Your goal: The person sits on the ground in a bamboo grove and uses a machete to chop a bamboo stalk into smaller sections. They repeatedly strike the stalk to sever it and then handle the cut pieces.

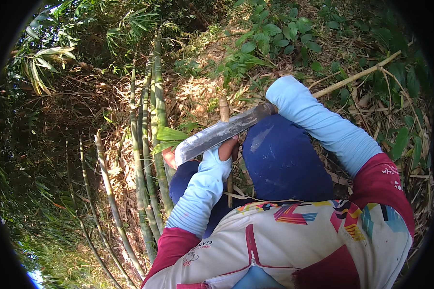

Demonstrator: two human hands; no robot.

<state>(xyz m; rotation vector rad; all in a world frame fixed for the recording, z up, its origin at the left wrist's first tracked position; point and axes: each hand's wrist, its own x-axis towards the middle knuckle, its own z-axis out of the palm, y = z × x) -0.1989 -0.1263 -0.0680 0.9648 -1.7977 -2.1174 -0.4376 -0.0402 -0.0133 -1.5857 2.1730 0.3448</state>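
A machete point(222, 132) with a broad, worn grey blade slants across the middle, its wide tip to the lower left. Its dark handle end runs in under the light blue cuff of my right arm, where my right hand point(270, 109) is closed on it, the fingers mostly hidden. Below the blade, my left hand point(228, 147) is closed around a thin upright brown stick point(224, 109), whose top shows past the blade. The blade covers part of this hand. Green leaf strips point(166, 139) show beside the blade tip.
My bent knees point(284, 159) in navy trousers lie under the blade and arms. Several green bamboo stems point(160, 96) stand close on the left, with a cut stem point(108, 178) beyond. A long pale branch point(357, 77) runs behind my right arm. Dry leaves cover the ground.
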